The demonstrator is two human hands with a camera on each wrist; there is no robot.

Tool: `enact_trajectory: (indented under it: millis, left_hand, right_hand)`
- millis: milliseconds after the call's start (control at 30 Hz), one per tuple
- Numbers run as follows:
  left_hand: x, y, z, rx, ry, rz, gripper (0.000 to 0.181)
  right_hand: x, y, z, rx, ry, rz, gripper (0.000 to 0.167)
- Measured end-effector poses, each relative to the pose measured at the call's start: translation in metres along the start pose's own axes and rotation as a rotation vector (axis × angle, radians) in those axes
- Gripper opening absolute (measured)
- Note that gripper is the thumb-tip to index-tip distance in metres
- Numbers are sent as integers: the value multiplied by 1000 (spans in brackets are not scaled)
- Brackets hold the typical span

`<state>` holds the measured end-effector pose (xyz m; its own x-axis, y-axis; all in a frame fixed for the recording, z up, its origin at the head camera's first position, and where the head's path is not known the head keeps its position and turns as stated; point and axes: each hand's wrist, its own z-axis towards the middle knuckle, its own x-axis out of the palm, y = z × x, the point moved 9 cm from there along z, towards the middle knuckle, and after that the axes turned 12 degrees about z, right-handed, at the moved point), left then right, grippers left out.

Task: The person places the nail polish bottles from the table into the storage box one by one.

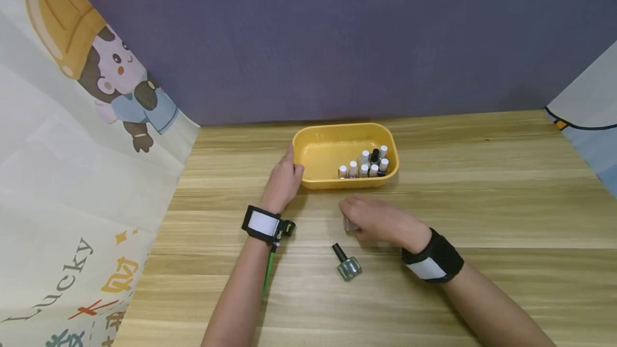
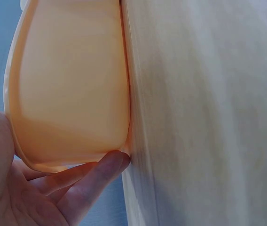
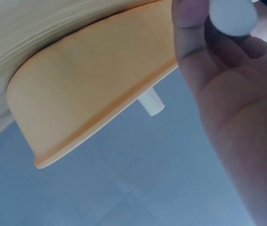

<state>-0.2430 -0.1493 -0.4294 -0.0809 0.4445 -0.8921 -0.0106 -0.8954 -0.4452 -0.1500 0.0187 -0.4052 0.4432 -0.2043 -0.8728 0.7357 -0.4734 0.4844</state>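
A yellow plastic basin (image 1: 318,162) stands on the table near the back wall. Several nail polish bottles (image 1: 364,170), most white-capped and one black-capped, stand upright in its right part. My left hand (image 1: 283,180) grips the basin's left end, thumb at the front corner and fingers along the outer wall. In front of the basin, my right hand (image 1: 378,221) holds a nail polish bottle (image 1: 350,225), mostly hidden by the fingers; its white cap (image 3: 234,18) shows in the right wrist view. A dark green nail polish bottle (image 1: 349,268) with a black cap lies nearer to me.
The wooden table (image 1: 506,186) meets a dark blue wall (image 1: 337,42) behind the basin. A printed cloth (image 1: 72,175) with a cartoon figure hangs at the left. Another pale printed cloth (image 1: 597,95) borders the right side.
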Motion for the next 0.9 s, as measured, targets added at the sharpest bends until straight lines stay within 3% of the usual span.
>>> enact_trajectory:
  millis: [200, 533, 900]
  left_hand:
    - [0, 1, 0, 3, 0, 0, 65]
    - [-1, 0, -1, 8, -6, 3, 65]
    - [-2, -1, -1, 3, -1, 2, 65]
  right_hand:
    - [-4, 1, 1, -10, -14, -30, 17]
    - [-8, 3, 0, -23, -19, 27, 13]
    - [-13, 5, 0, -48, -44, 56, 24]
